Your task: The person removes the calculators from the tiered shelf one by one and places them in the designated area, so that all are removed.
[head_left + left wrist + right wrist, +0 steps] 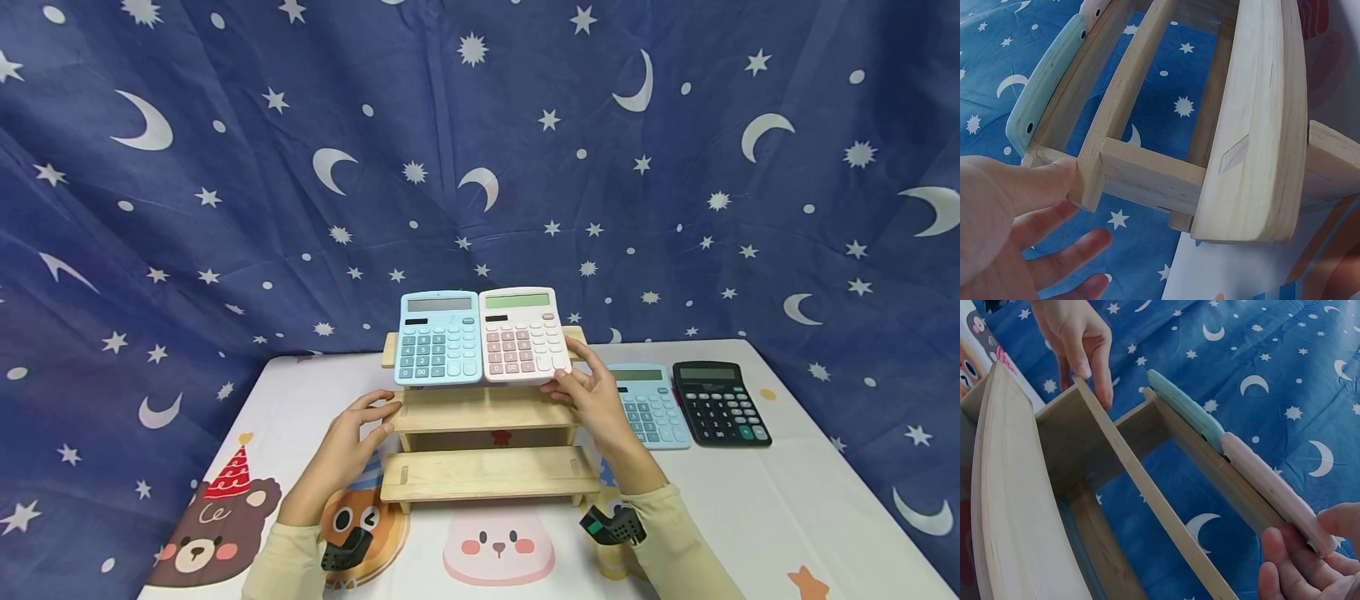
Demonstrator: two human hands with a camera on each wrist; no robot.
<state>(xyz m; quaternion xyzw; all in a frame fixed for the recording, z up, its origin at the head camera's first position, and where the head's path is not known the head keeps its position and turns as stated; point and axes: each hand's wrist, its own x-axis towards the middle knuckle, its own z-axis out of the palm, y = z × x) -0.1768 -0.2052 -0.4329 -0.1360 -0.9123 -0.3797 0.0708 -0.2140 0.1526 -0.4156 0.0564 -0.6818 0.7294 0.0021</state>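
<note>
A three-tier wooden shelf stand (491, 473) stands on the table. On its top tier a light blue calculator (438, 312) lies tilted toward me, side by side with a pale pink calculator (528, 317). My right hand (597, 408) pinches the pink calculator's lower right corner, thumb on its face and fingers beneath, as the right wrist view shows. At the left end of the middle tier, my left hand (341, 450) grips the board (1088, 178) between thumb and index finger; its other fingers are spread loosely.
Right of the stand, a second light blue calculator (648, 408) lies on the table, partly hidden by my right hand. Beside it is a black calculator (722, 404). A blue star-and-moon curtain (480, 167) hangs behind the white, cartoon-printed table cover (750, 517).
</note>
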